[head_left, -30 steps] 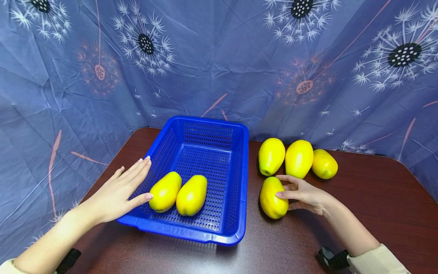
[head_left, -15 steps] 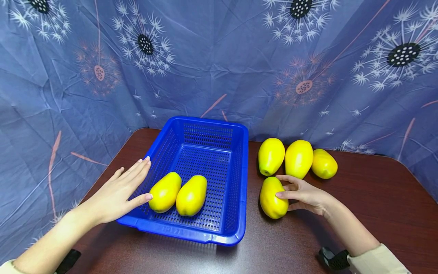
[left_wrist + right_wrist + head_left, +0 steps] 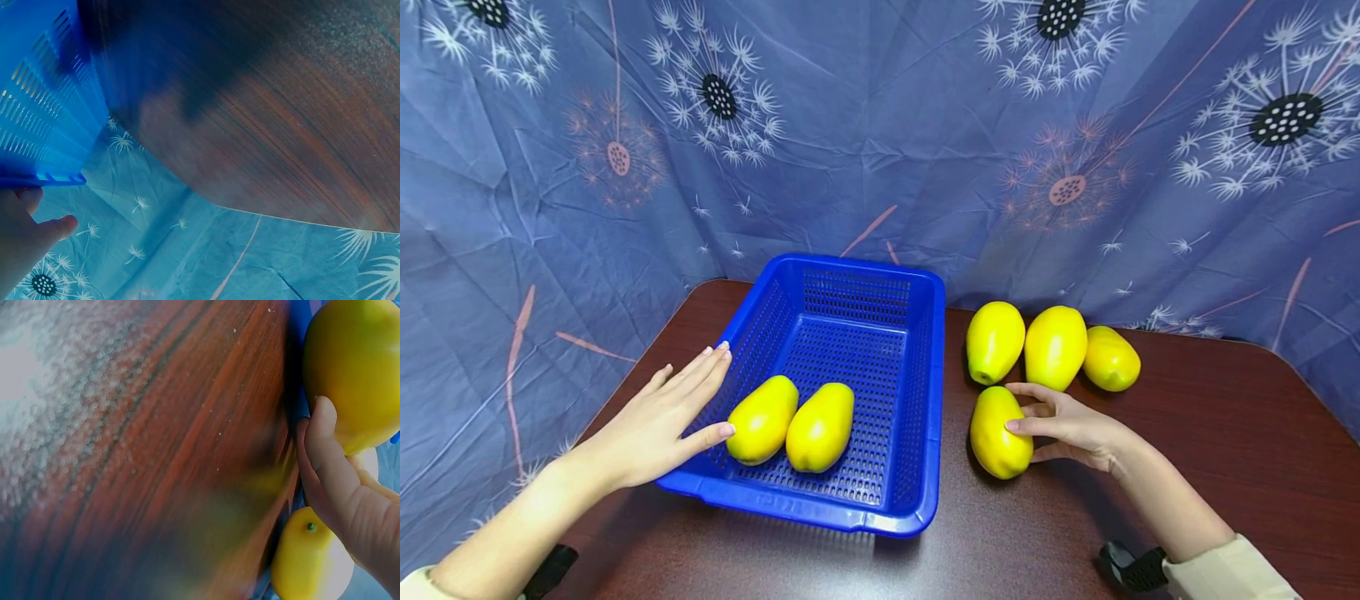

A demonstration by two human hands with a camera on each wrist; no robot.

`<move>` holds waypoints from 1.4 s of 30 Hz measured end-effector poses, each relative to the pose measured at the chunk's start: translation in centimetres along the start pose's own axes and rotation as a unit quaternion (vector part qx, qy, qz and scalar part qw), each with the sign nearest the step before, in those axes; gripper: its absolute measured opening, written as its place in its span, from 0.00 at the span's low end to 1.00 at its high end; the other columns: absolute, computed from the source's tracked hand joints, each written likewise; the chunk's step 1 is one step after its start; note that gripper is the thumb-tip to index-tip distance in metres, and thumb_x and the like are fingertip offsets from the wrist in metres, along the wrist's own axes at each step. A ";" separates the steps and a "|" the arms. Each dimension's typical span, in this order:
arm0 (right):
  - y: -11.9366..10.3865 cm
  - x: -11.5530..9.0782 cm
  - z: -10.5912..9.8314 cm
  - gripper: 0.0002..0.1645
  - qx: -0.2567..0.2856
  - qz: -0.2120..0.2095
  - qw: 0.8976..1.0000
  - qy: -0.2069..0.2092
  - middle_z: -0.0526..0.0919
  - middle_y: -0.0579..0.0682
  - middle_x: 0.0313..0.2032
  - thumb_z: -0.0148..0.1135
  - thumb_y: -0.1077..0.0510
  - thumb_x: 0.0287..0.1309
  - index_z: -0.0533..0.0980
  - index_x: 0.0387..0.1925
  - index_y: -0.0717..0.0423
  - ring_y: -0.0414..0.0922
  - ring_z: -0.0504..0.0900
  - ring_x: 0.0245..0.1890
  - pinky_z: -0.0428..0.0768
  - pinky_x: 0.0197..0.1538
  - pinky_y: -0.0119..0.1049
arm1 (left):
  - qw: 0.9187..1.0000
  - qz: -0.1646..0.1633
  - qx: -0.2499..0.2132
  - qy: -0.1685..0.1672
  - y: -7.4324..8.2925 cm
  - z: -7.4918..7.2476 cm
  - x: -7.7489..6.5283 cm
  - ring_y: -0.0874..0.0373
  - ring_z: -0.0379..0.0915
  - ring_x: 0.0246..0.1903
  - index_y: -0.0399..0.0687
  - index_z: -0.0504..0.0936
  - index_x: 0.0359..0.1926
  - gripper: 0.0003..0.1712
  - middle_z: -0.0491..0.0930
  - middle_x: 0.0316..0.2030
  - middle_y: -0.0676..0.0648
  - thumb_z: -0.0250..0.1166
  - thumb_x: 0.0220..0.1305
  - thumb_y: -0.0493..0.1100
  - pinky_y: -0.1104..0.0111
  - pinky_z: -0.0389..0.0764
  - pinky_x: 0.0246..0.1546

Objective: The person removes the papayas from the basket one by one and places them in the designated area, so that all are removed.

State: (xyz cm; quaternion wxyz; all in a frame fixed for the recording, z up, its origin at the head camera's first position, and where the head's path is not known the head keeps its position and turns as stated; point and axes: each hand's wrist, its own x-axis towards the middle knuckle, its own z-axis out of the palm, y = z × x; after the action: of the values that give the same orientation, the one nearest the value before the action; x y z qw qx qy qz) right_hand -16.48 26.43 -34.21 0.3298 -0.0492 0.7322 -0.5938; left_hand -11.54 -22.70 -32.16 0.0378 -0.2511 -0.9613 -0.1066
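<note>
In the head view my left hand [image 3: 662, 421] lies flat with fingers straight over the left rim of a blue plastic basket [image 3: 931, 400]. Its thumb tip reaches the edge of a yellow papaya [image 3: 763, 421] in the basket, beside a second papaya [image 3: 820, 427]. To the basket's right, my right hand [image 3: 1067, 429] grips another papaya [image 3: 1000, 435] from its right side, thumb on top and fingers around the far side. The right wrist view shows the fingers [image 3: 325, 425] against this papaya [image 3: 356, 369]; part of the grip is hidden.
Behind the gripped papaya, a row of three more stands near the back edge: a left one [image 3: 995, 342], a middle one [image 3: 1056, 346] and a smaller right one [image 3: 1111, 358]. The dark brown table [image 3: 1240, 433] meets a blue dandelion-patterned curtain [image 3: 865, 125].
</note>
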 end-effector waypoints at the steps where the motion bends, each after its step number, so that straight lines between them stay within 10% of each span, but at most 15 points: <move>1: 0.0 0.0 0.0 0.50 -0.001 0.001 1.000 0.003 0.61 0.69 0.59 0.59 0.56 0.60 0.39 0.70 0.64 0.49 0.77 0.45 0.77 0.47 0.49 | 1.000 0.000 0.000 0.000 0.0 0.0 0.0 0.49 0.38 0.71 0.43 0.47 0.72 0.44 0.46 0.72 0.43 0.52 0.65 0.61 0.41 0.46 0.63; 27: -4.3 -2.3 -1.4 0.43 -0.039 -0.041 0.998 0.035 0.63 0.65 0.60 0.59 0.58 0.60 0.49 0.69 0.61 0.49 0.74 0.51 0.78 0.47 0.48 | 1.000 0.000 -0.005 0.000 0.0 -0.2 0.2 0.49 0.37 0.71 0.44 0.47 0.72 0.45 0.45 0.72 0.44 0.52 0.65 0.61 0.41 0.43 0.63; 42: -10.0 -0.3 1.8 0.39 -0.048 -0.072 0.996 0.020 0.74 0.55 0.48 0.61 0.58 0.59 0.54 0.67 0.63 0.45 0.78 0.43 0.79 0.46 0.45 | 1.000 0.005 -0.004 0.011 -0.1 0.2 -0.2 0.48 0.39 0.71 0.42 0.48 0.72 0.44 0.46 0.72 0.43 0.52 0.65 0.61 0.42 0.43 0.64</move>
State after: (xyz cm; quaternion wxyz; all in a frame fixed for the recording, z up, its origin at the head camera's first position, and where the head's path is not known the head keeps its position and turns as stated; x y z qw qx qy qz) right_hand -18.54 22.16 -25.18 0.2687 -0.1055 0.7608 -0.5813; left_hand -11.46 -22.82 -32.38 0.0475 -0.2548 -0.9592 -0.1129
